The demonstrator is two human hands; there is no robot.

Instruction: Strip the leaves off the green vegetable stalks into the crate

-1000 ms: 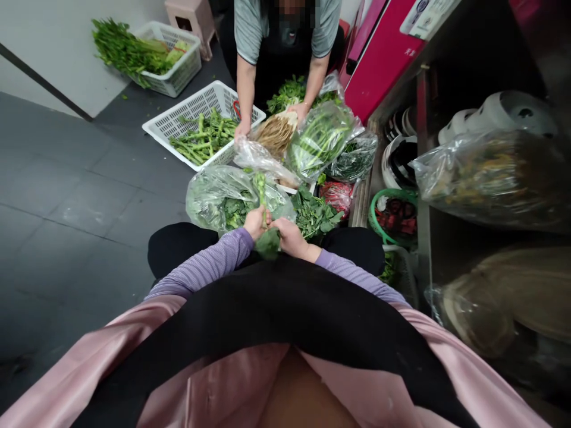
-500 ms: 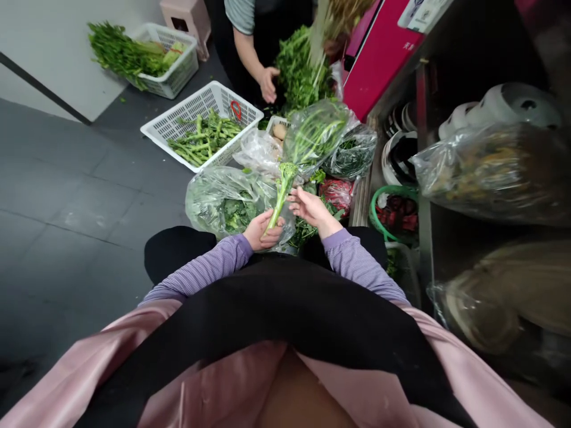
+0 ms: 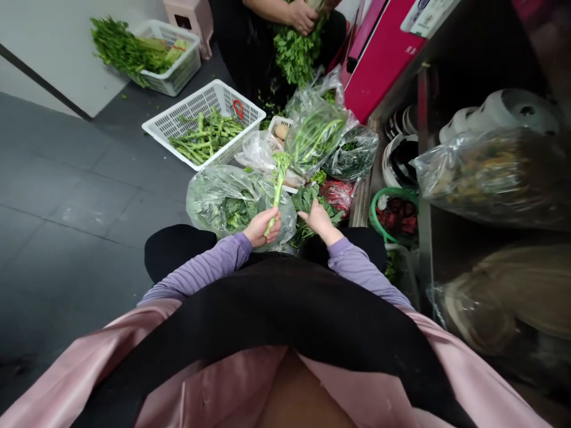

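Note:
My left hand (image 3: 262,229) is wrapped around the lower stalk of a broccolini stem (image 3: 279,181), its small green head pointing up and away from me. To the right, my right hand (image 3: 320,221) hovers over a heap of dark green leaves (image 3: 307,196), thumb apart from the fingers; whether it touches a leaf is unclear. A clear plastic bag (image 3: 209,190) of leafy broccolini lies just beyond my left hand. Behind the stem is a white crate (image 3: 156,126) with several trimmed green stalks (image 3: 207,134) and a red-handled item (image 3: 238,109).
Across from me, a person's hand (image 3: 303,16) grips a leafy green bunch (image 3: 297,53). Bagged green stems (image 3: 314,137), a red bag (image 3: 336,195) and a green basket (image 3: 377,220) crowd the right side, beside a metal shelf (image 3: 426,238). Another crate (image 3: 176,80) stands at the back left.
My right hand has moved away from the stem, down and right to the leaf heap. The stem now stands more upright in my left hand. The other person's hand has risen to the bunch.

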